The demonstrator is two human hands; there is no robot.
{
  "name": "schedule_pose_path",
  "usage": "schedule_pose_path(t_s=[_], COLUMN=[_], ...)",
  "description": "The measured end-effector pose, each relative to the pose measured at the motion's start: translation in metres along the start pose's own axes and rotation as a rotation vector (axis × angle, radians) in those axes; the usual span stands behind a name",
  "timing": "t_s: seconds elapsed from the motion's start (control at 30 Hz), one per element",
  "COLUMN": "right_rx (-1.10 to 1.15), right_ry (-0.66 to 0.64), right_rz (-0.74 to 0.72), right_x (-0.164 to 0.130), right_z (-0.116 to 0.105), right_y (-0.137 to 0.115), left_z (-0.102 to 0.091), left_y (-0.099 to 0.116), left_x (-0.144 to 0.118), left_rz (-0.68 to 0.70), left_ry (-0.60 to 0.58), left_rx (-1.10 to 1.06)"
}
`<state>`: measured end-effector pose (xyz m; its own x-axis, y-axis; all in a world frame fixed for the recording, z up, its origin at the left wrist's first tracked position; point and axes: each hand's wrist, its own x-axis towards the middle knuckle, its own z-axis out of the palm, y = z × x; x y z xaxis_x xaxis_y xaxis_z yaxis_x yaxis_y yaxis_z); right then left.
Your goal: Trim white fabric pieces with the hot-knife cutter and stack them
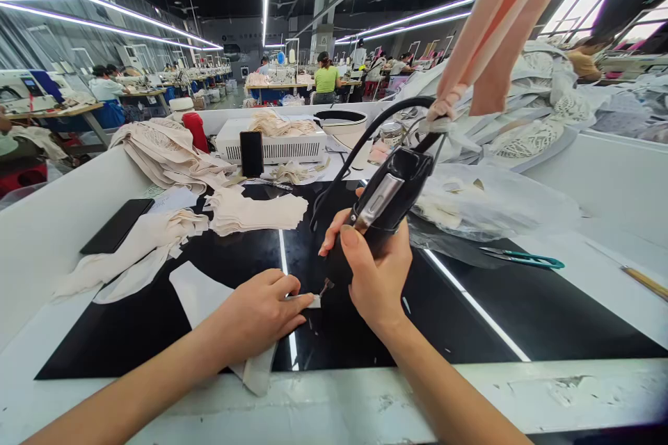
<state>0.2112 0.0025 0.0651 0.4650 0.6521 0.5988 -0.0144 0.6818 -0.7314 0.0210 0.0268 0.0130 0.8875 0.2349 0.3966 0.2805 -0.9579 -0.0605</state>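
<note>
Holds a black corded tool (389, 195) in the right grip (383, 278), firmly closed around the body. Points the upper end toward 1 o'clock from there, up to a knotted pink cloth strip (488, 35), and the rust-coloured tip (328, 286) toward 9 o'clock, just beside the left grip (261, 313). Holds a pale cloth piece (198, 288) under that left grip, bunched and pressing down onto the black mat (449, 320) (narrow white end poking out at 3 o'clock, close to the tip; cannot tell whether touching). Spreads the rest of the cloth beneath the hand and wrist, out to 10 o'clock on one side and down to 6 o'clock on the other, past the mat's near edge onto the white table (313, 403). Has stacked cream pieces (255, 212) at 12 o'clock from the left grip, and teal-handled scissors (522, 259) near 3 o'clock from the right grip, well apart.
</note>
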Motion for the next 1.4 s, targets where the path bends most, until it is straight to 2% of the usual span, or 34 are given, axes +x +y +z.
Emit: schedule_pose_path(t_s=[0.23,0.57,1.03,1.23,1.4], right_rx=[-0.002,-0.033,0.013,-0.036,-0.019], right_ry=[0.041,0.009,-0.009,-0.017,-0.02], right_rz=[-0.003,0.019,0.017,0.022,0.008], right_x=[0.004,0.0,-0.008,-0.008,-0.01], right_z=[0.0,0.002,0.002,0.001,0.0], right_y=[-0.001,0.001,-0.009,-0.009,-0.008], left_z=[0.002,0.002,-0.002,0.002,0.005], left_y=[-0.002,-0.002,-0.001,-0.004,-0.005], left_x=[-0.002,-0.001,0.0,-0.004,-0.009], left_rz=[-0.002,-0.008,-0.041,-0.095,-0.062], left_ry=[-0.008,-0.013,-0.021,0.039,0.142], left_rx=[-0.007,-0.015,-0.084,-0.161,-0.137])
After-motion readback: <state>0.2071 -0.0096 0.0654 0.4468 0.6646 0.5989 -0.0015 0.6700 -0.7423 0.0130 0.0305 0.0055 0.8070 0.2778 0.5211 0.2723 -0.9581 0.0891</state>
